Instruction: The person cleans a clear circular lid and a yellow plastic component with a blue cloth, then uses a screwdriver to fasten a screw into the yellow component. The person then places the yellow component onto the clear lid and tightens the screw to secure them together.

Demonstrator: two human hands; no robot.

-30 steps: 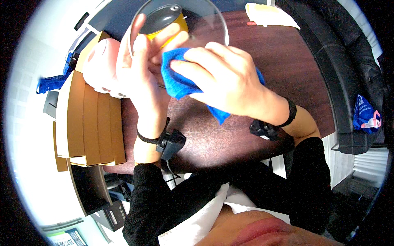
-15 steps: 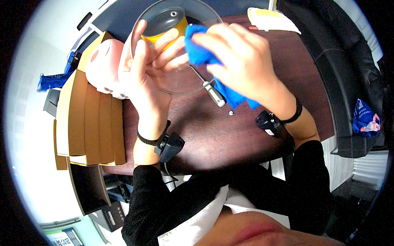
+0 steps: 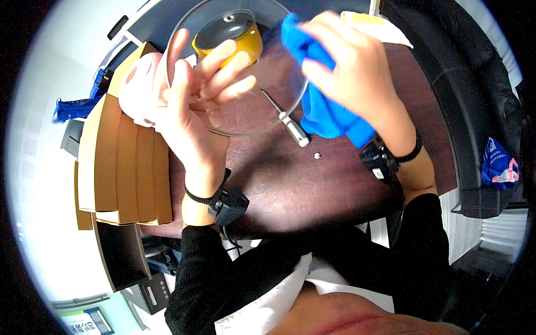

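Note:
My left hand holds a round clear glass lid with a thin metal rim, tilted up above the table. Its fingers show spread through and behind the glass. At the lid's right edge, my right hand grips a blue cloth, which hangs down below the fingers. Whether the cloth touches the glass there, I cannot tell. Beyond the lid stands a yellow pot with a dark inside, partly seen through the glass. A screwdriver with a grey and white handle lies under the lid's lower right rim.
A small shiny metal part lies on the dark wood table. At the left are a pink rounded object and cardboard boxes. A yellow and white cloth or packet lies at the far right, near a black sofa.
My right hand and the blue cloth have moved right, from over the lid to its right edge. The lid has shifted slightly left and down in my left hand.

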